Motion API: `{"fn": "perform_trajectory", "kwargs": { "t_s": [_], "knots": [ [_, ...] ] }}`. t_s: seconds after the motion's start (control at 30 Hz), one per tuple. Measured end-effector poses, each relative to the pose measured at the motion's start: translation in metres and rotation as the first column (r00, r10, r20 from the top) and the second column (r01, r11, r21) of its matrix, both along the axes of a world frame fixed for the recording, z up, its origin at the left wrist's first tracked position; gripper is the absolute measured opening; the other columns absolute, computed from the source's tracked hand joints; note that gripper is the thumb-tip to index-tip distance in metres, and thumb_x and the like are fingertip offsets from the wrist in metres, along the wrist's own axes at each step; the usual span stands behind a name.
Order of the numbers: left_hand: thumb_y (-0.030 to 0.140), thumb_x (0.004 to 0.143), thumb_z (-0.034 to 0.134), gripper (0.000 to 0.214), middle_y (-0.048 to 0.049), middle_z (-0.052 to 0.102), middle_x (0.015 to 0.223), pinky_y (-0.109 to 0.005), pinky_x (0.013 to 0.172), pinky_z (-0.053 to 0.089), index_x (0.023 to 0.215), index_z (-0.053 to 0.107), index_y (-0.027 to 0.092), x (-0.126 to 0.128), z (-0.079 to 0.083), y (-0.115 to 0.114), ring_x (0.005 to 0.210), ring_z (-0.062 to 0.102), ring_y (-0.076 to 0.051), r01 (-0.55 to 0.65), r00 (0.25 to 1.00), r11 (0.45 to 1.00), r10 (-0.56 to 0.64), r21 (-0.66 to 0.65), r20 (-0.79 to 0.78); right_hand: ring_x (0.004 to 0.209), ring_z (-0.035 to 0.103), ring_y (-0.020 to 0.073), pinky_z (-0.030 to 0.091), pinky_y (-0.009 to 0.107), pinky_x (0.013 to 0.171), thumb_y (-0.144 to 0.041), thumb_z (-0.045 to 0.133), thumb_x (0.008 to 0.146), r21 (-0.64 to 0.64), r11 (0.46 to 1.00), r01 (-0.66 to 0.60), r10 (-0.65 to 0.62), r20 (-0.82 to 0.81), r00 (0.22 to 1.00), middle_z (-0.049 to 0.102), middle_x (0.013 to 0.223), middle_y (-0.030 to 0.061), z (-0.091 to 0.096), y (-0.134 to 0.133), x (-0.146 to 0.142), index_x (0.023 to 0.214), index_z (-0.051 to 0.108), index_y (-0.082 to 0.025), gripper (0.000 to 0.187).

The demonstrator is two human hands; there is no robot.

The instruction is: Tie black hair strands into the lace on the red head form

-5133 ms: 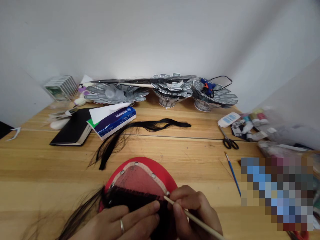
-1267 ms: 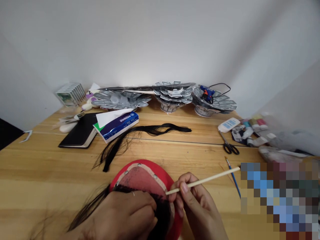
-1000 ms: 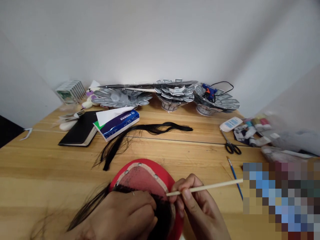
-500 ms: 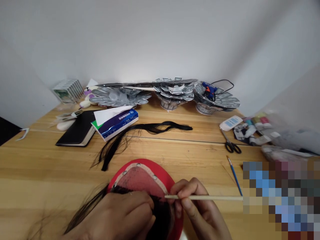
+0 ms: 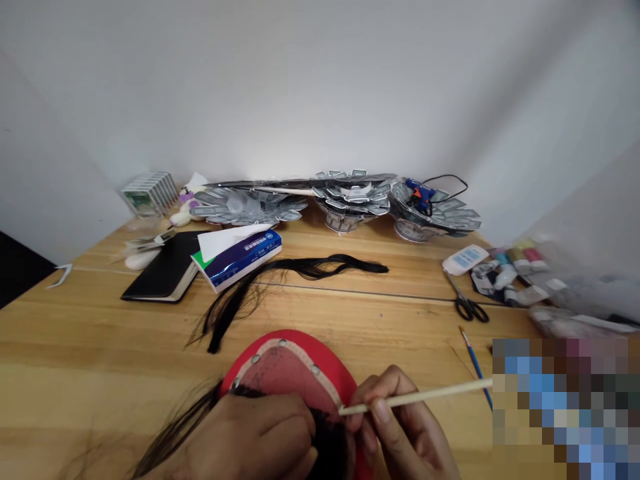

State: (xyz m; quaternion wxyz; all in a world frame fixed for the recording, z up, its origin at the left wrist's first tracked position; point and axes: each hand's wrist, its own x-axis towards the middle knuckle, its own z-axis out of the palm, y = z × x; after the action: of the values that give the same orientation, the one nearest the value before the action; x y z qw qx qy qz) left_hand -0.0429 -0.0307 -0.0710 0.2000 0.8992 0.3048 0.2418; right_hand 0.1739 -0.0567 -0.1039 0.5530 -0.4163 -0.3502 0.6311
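A red rounded form [image 5: 330, 357] with a pinned pinkish patch [image 5: 283, 373] sits at the table's near edge. My left hand [image 5: 250, 440] lies closed over black hair [image 5: 330, 443] on the form, pressing it down. My right hand [image 5: 403, 430] pinches a thin wooden stick [image 5: 425, 396]. The stick's tip touches the patch's right edge, close to my left fingertips. More black hair [image 5: 175, 430] trails off to the left under my left wrist.
A loose strand of black hair [image 5: 280, 280] lies mid-table. Behind it are a tissue pack [image 5: 243, 252], a black notebook [image 5: 163, 275] and silver paper flowers [image 5: 350, 197] holding a blue glue gun [image 5: 419, 192]. Scissors [image 5: 467, 305], a blue paintbrush [image 5: 475, 363] and paint tubes [image 5: 510, 267] lie on the right.
The stick swung from pointing back toward me to lying sideways to the right, its tip staying at the patch's edge. My left hand closed over the hair. The view shifted slightly.
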Motion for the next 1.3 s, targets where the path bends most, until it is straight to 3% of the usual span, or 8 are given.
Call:
{"fn": "perform_trajectory", "kwargs": {
  "t_s": [0.13,0.33,0.63,0.93,1.3],
  "knots": [
    [0.035,0.113,0.038,0.037,0.0041,0.071,0.075,-0.011,0.061,0.049,0.082,0.055,0.023,-0.002,0.017,0.006,0.062,0.064,-0.008,0.056,0.981,0.964,-0.004,-0.260,0.195,0.060,0.054,0.0121,0.041,0.024,0.061,-0.051,0.077,0.093,-0.049,0.992,-0.114,0.113,-0.032,0.993,0.071,0.071,0.0022,-0.004,0.004,0.008,0.084,0.065,-0.020,0.034],
    [0.032,0.109,0.050,0.030,0.0027,0.076,0.082,-0.014,0.068,0.052,0.088,0.069,0.024,-0.005,0.025,0.010,0.070,0.069,-0.012,0.033,0.952,0.896,0.106,-0.442,0.287,0.057,0.048,0.0109,0.037,0.024,0.059,-0.053,0.079,0.091,-0.095,0.986,-0.140,0.132,-0.089,0.987,0.070,0.069,0.0009,-0.004,0.007,0.005,0.083,0.062,-0.019,0.038],
    [0.026,0.107,0.053,0.024,0.0026,0.080,0.095,-0.019,0.083,0.054,0.094,0.074,0.026,0.000,0.021,0.008,0.088,0.072,-0.015,0.017,0.906,0.843,0.215,-0.538,0.366,0.047,0.041,0.0073,0.030,0.023,0.051,-0.045,0.077,0.095,0.015,0.998,-0.054,0.056,-0.175,0.983,0.075,0.070,0.0021,-0.005,0.006,-0.004,0.086,0.067,-0.019,0.029],
    [0.029,0.111,0.050,0.026,0.0055,0.077,0.102,-0.017,0.087,0.049,0.099,0.073,0.028,0.000,0.017,0.008,0.097,0.070,-0.012,0.134,0.866,0.773,0.212,-0.620,0.453,0.049,0.047,0.0069,0.033,0.021,0.051,-0.041,0.070,0.101,0.099,0.994,-0.049,0.057,-0.073,0.996,0.079,0.077,0.0047,-0.008,0.004,-0.006,0.089,0.068,-0.019,0.025],
    [0.033,0.110,0.051,0.028,0.0035,0.079,0.099,-0.018,0.083,0.051,0.095,0.073,0.025,0.000,0.019,0.011,0.091,0.071,-0.012,0.106,0.867,0.812,0.207,-0.573,0.454,0.048,0.046,0.0089,0.033,0.023,0.049,-0.047,0.072,0.098,0.087,0.995,-0.041,0.042,-0.015,0.999,0.078,0.074,0.0061,-0.006,0.004,-0.005,0.086,0.066,-0.019,0.030]
  ]
}}
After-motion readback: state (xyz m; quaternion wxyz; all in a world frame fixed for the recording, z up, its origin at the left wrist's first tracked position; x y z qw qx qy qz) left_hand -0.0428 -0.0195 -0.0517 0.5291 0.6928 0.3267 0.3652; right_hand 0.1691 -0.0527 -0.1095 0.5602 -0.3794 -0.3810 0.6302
